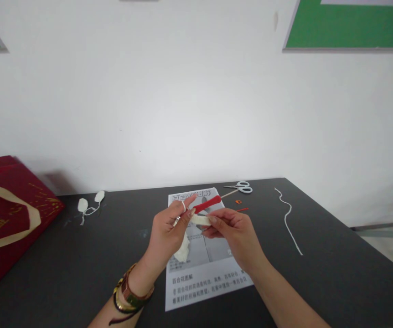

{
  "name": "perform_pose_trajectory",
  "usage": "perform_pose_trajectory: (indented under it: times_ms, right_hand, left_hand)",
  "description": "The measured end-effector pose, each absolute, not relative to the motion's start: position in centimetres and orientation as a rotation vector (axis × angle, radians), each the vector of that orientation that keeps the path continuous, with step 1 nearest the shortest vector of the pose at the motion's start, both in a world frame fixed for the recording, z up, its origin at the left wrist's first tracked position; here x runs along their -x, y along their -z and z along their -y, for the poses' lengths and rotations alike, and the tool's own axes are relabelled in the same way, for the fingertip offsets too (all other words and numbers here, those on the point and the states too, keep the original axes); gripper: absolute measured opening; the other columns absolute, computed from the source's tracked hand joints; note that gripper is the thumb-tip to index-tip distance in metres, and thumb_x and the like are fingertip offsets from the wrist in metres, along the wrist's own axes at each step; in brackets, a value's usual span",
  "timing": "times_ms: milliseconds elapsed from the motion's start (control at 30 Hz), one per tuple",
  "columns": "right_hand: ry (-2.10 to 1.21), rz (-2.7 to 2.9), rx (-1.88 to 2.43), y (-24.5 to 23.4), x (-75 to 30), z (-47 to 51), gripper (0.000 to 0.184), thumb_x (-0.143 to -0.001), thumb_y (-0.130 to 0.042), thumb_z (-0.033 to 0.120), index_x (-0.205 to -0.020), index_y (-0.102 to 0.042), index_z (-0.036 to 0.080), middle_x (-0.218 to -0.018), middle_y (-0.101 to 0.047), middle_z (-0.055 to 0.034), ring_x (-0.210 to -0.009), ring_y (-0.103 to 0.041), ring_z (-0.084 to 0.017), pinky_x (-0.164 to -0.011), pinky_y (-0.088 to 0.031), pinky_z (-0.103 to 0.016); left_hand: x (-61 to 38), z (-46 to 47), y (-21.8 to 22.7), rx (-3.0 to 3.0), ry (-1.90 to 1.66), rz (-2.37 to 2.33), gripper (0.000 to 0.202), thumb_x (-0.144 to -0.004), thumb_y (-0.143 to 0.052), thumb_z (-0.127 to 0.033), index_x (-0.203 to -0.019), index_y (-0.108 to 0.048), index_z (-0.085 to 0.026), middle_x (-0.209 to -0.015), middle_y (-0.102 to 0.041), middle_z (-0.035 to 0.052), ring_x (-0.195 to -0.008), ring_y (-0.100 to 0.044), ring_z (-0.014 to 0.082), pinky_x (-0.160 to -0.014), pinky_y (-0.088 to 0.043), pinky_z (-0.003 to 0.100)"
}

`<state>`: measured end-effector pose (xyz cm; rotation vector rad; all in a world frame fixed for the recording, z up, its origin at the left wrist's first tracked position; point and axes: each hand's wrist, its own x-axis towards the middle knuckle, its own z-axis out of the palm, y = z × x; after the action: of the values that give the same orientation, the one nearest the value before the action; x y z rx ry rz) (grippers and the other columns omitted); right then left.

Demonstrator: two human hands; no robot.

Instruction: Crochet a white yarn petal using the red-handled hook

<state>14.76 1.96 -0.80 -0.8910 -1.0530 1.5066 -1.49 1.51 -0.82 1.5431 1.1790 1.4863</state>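
Over the printed sheet, my left hand (pixel 172 228) is closed around a crochet hook with a red handle (pixel 207 204), which points up to the right. Metal shows at the hook's other end, by the fingers. My right hand (pixel 232 228) pinches one end of a narrow white crocheted piece (pixel 201 220). This piece runs across to my left fingertips. Below my left hand is a white crocheted petal (pixel 182 250); I cannot tell whether it joins the piece in my hands. My fingers partly hide the work.
Printed paper (pixel 210 291) lies on the black table (pixel 319 282). Scissors (pixel 243 187), an orange stitch marker (pixel 238 202) and a thin red stick (pixel 242 209) lie beyond my right hand. White yarn (pixel 287 218) is at right. Two joined white petals (pixel 83 205) and a red bag (pixel 12 218) are at left.
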Motion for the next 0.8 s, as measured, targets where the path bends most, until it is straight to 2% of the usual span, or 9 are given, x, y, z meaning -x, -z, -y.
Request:
perform_pose_trajectory:
  times_ms: [167,300,433,600,800]
  right_hand:
    - [-1.401,1.057,0.759,0.94,-14.79,-1.78,0.024,-0.075,-0.07,0.033,-0.093,-0.066,0.017,-0.067,-0.074,-0.0025,-0.059,-0.07,-0.016,-0.063,-0.058,-0.027]
    - [-1.34,1.116,0.69,0.95,-14.68,-1.5,0.026,-0.079,-0.066,0.032,-0.101,-0.062,0.019,-0.068,-0.073,-0.0008,-0.061,-0.071,-0.017,-0.063,-0.058,-0.028]
    - [-1.331,1.144,0.679,1.15,-14.75,-1.44,0.026,-0.084,-0.06,0.036,-0.104,-0.061,0.019,-0.07,-0.073,-0.0026,-0.061,-0.071,-0.016,-0.062,-0.057,-0.028]
    - [-1.354,1.172,0.676,1.22,-14.93,-1.37,0.029,-0.087,-0.055,0.038,-0.109,-0.061,0.019,-0.07,-0.072,-0.0026,-0.062,-0.069,-0.016,-0.061,-0.057,-0.029]
    - [-1.379,1.148,0.673,0.98,-14.99,-1.42,0.029,-0.087,-0.054,0.04,-0.104,-0.065,0.02,-0.07,-0.071,-0.002,-0.06,-0.067,-0.015,-0.059,-0.056,-0.028]
  left_hand:
    - [0.94,-1.41,1.22,-1.327,-1.575,-1.163,0.038,-0.08,-0.063,-0.03,-0.117,-0.064,-0.025,-0.114,-0.068,0.0053,-0.094,-0.061,0.0195,-0.085,-0.045,0.03]
    - [0.66,-1.4,1.34,-1.281,-1.59,-1.126,0.038,-0.081,-0.063,-0.032,-0.118,-0.063,-0.024,-0.118,-0.067,0.0068,-0.101,-0.062,0.0223,-0.091,-0.045,0.034]
    - [0.81,-1.38,1.55,-1.37,-1.605,-1.16,0.035,-0.082,-0.062,-0.03,-0.116,-0.064,-0.026,-0.121,-0.065,0.0051,-0.107,-0.059,0.0233,-0.095,-0.042,0.037]
    - [1.16,-1.44,1.78,-1.443,-1.614,-1.164,0.035,-0.083,-0.06,-0.028,-0.118,-0.063,-0.027,-0.117,-0.066,0.0049,-0.103,-0.061,0.0225,-0.091,-0.044,0.036]
    - [1.24,-1.29,1.29,-1.617,-1.637,-1.176,0.034,-0.083,-0.06,-0.023,-0.117,-0.064,-0.029,-0.1,-0.068,0.0019,-0.085,-0.061,0.0153,-0.077,-0.046,0.027]
